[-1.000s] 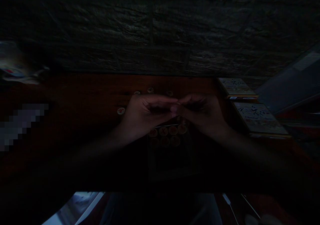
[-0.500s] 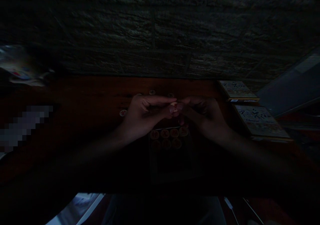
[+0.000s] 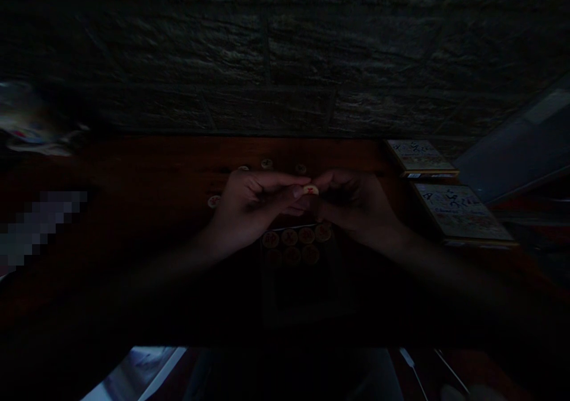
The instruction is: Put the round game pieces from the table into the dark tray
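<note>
Between my two hands is a round xiangqi piece (image 3: 310, 190), pale with a red character on its face. My left hand (image 3: 260, 202) pinches it from the left with thumb and forefinger. From the right, the fingertips of my right hand (image 3: 354, 202) close on the same piece. Below my hands lies a dark shallow box (image 3: 312, 315). Several xiangqi pieces with red characters (image 3: 289, 237) fill two rows at its far end; the near part is too dark to make out. Beyond my hands, a few loose pieces (image 3: 266, 163) lie on the wooden table (image 3: 169, 157).
Two flat printed boxes, one farther (image 3: 421, 156) and one nearer (image 3: 461, 212), lie on the right of the table. A stone-patterned wall (image 3: 285, 56) rises behind it. At the far left sits a shiny plastic package (image 3: 33, 122). The light is very dim.
The xiangqi piece has turned between my fingers, so its red character shows more plainly. My right thumb has dropped a little below it. The whole view has shifted slightly.
</note>
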### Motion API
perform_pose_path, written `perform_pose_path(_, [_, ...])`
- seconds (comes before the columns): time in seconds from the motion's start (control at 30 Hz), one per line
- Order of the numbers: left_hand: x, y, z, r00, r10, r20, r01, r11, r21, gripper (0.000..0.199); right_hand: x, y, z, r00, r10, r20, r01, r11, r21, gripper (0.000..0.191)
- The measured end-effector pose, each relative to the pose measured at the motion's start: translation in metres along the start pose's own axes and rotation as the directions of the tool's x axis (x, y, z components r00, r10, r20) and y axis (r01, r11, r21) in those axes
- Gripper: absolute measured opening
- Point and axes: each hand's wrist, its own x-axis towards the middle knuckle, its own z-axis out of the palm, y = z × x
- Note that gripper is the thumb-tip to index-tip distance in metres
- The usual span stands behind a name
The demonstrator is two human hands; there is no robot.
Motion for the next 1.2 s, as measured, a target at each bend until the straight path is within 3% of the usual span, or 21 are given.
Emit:
perform_pose_path(0.27, [-0.0026, 0.0003, 0.0002, 0.998, -0.002, 0.058, 0.004, 1.000, -0.025, 0.021, -0.0009, -0.0039, -0.0001, 0.998, 0.058, -0.013, -0.058, 0.998, -0.005, 0.039])
perform_pose_path(0.43, [-0.0004, -0.0041, -0.0010, 0.991, 0.097, 0.095, -0.100, 0.995, 0.024, 0.028, -0.0011, -0.0063, -0.0014, 0.999, 0.051, 0.007, -0.051, 0.999, -0.003, 0.036])
perform_pose_path(0.6, [0.0030, -0.0059, -0.0016, 0.993, 0.096, 0.061, -0.101, 0.992, 0.071, 0.032, -0.0018, -0.0065, -0.0022, 0.999, 0.034, 0.031, -0.033, 0.999, -0.031, 0.035])
perform_pose_path(0.73, [0.0035, -0.0060, -0.0016, 0.994, 0.100, 0.040, -0.100, 0.995, 0.012, 0.031, -0.0018, -0.0081, -0.0024, 0.999, 0.029, 0.045, -0.026, 0.998, -0.053, 0.036])
perform_pose_path(1.2, [0.0024, 0.0016, 0.0004, 0.998, -0.045, -0.032, 0.042, 0.995, -0.089, 0.024, -0.0002, -0.0025, -0.0033, 0.999, 0.005, 0.053, -0.007, 0.999, 0.040, 0.019])
